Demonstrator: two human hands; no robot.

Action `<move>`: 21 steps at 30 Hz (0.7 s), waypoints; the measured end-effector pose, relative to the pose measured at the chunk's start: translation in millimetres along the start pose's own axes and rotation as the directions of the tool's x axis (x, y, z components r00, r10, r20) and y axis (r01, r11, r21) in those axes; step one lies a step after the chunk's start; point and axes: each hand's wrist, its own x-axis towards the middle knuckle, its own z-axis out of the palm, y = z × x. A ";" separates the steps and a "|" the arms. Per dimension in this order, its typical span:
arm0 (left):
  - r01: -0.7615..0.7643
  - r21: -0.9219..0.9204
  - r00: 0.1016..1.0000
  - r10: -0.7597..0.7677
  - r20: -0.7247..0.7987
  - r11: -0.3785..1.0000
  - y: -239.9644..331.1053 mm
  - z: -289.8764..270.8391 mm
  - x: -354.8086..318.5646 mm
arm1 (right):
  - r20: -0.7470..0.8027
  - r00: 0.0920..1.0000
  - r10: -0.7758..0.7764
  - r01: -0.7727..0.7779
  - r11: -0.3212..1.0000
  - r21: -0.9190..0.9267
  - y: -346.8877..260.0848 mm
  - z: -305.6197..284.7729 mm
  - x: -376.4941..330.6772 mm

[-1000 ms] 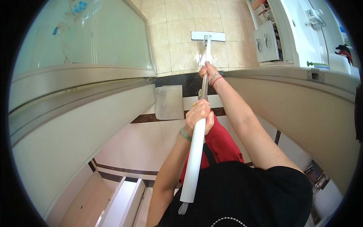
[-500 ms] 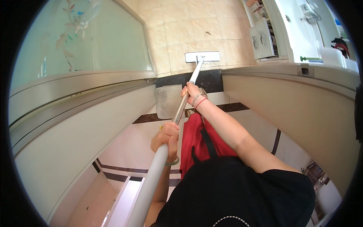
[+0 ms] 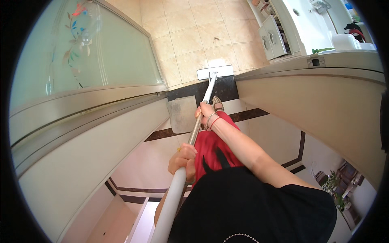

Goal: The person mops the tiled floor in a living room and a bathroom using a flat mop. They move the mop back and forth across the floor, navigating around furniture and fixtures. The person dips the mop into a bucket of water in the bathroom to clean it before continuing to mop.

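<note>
Flat mop (image 3: 172,198), slanting forward to the doorway: probably light, stiff, slick on metal. Left hand (image 3: 183,160): wrapped round its white grip. Right hand (image 3: 205,110): closed farther along—sensible spacing. Grey mat (image 3: 182,115), left. Dark threshold (image 3: 227,90), mop head (image 3: 222,71) at far edge—pale side panel (image 3: 312,97) limiting swing rightward. White cabinet (image 3: 272,39), beyond.

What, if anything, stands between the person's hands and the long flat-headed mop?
Nothing visible: the bare left hand and bare right hand wrap directly around the long white-and-silver tubular pole. Nothing crosses it down to the flat white rectangular mop head either; a sandalled foot is just to its right.
</note>
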 end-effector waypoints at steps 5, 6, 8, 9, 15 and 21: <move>0.025 -0.019 0.999 -0.026 -0.047 0.999 -8.7 4.8 36.3 | -0.003 1.000 -0.026 0.026 0.999 0.023 -17.9 24.1 7.8; 0.032 -0.023 0.998 -0.033 -0.045 0.999 -11.2 3.3 44.8 | 0.005 0.999 -0.040 0.040 0.999 0.015 -21.1 30.2 7.8; 0.047 -0.025 0.998 -0.048 -0.042 0.999 -15.3 -2.9 61.6 | 0.023 0.998 -0.063 0.063 0.998 -0.004 -26.2 42.2 8.8; 0.066 -0.026 0.996 -0.067 -0.053 0.997 -15.5 -4.1 68.7 | 0.013 0.999 -0.038 0.038 0.999 0.008 -28.6 48.9 10.4; 0.191 0.086 0.976 -0.180 -0.121 0.978 -3.1 -41.3 43.3 | -0.019 0.998 -0.052 0.047 0.977 -0.207 2.1 59.0 -1.7; 0.226 0.151 0.965 -0.200 -0.169 0.962 0.1 -37.9 18.7 | -0.067 0.998 -0.016 0.002 0.977 -0.215 9.9 42.7 6.8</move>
